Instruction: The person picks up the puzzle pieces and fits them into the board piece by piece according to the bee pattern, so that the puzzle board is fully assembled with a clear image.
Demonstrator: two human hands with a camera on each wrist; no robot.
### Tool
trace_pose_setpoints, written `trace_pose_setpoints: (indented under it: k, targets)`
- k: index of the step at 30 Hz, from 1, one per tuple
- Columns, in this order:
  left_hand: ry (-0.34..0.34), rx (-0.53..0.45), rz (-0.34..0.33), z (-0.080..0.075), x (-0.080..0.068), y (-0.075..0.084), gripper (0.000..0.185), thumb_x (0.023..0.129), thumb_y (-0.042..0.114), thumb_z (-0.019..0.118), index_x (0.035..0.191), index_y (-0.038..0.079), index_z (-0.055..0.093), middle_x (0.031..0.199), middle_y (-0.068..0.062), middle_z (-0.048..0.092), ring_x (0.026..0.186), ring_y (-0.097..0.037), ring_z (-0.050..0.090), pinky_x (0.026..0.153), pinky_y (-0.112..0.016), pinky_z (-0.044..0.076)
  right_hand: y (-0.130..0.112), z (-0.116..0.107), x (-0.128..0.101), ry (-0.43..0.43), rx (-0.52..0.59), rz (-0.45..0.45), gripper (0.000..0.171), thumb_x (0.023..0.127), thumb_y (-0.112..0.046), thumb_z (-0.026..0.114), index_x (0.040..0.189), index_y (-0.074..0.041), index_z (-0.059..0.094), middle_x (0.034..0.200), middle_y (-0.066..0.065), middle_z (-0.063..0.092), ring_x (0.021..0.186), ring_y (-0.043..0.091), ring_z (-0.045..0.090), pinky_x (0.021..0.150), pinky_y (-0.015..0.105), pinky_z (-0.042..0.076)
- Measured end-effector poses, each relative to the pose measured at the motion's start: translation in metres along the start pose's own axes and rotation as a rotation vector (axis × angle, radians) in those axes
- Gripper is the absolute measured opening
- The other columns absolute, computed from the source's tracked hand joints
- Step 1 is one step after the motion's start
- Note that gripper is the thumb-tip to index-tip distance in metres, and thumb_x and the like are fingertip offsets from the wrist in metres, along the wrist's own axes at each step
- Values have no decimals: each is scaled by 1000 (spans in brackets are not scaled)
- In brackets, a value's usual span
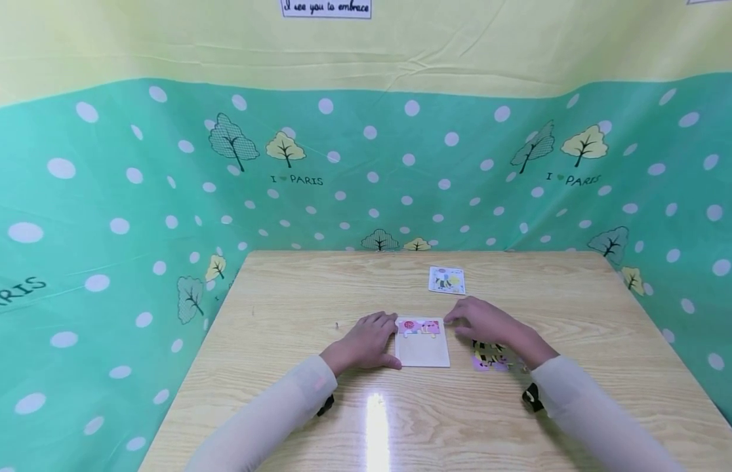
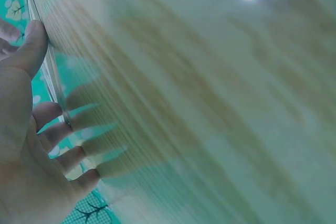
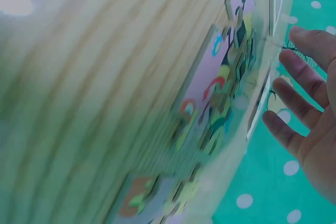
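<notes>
A white square jigsaw tray (image 1: 425, 353) lies on the table, with joined pink puzzle pieces (image 1: 422, 327) along its far edge. My left hand (image 1: 368, 341) rests at the tray's left side, the thumb by the near corner and the fingers loosely extended. By the far right corner is my right hand (image 1: 484, 320), its fingers slightly bent; whether they touch the tray cannot be made out. Under and beside the right forearm lie several loose puzzle pieces (image 1: 488, 359) in yellow, black and pink. The right wrist view shows these jigsaw pieces (image 3: 202, 87) close up, near the relaxed fingers.
Behind the tray lies a square picture card (image 1: 447, 280) with a bee-like drawing. A tiny dark speck (image 1: 336, 325) sits left of the left hand. Green dotted cloth (image 1: 401, 177) hangs around the wooden table's (image 1: 295, 288) back and sides.
</notes>
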State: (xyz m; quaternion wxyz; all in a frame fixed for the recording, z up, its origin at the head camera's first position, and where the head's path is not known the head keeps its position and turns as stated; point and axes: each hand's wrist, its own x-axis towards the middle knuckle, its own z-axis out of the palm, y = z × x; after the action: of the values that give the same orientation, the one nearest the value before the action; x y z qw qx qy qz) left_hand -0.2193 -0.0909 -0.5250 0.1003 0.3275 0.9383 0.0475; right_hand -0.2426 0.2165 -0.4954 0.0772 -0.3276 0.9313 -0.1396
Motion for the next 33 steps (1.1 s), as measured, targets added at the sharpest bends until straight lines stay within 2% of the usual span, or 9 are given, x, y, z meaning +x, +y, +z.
trace_pose_setpoints:
  k: [13, 19, 26, 33]
  targets:
    - [-6, -9, 2, -2, 0, 0, 79, 84, 71, 66, 138, 15, 53, 164, -8, 37, 151, -33, 36, 122, -51, 35, 9, -8, -28, -23, 32, 100, 27, 92, -19, 76, 118, -14, 76, 109, -2, 73, 105, 22, 65, 95, 45, 56]
    - [-7, -8, -1, 0, -1, 0, 79, 85, 71, 66, 139, 15, 53, 164, -8, 36, 151, -32, 36, 122, -51, 35, 15, -6, -40, -21, 30, 95, 26, 92, -20, 76, 118, -16, 76, 107, -5, 73, 101, 17, 66, 92, 42, 58]
    - [3, -2, -5, 0, -1, 0, 79, 84, 72, 66, 138, 15, 54, 164, -8, 37, 151, -32, 36, 122, -51, 36, 22, -1, -46, -12, 29, 25, 30, 89, -13, 77, 119, -14, 76, 106, -5, 73, 98, 19, 65, 88, 41, 58]
    - [5, -3, 8, 0, -2, 1, 80, 84, 72, 66, 139, 15, 54, 164, -9, 38, 150, -33, 37, 121, -52, 36, 24, 3, -48, -35, -13, 68, 32, 86, -16, 80, 118, -17, 76, 105, -8, 72, 102, 17, 63, 93, 43, 57]
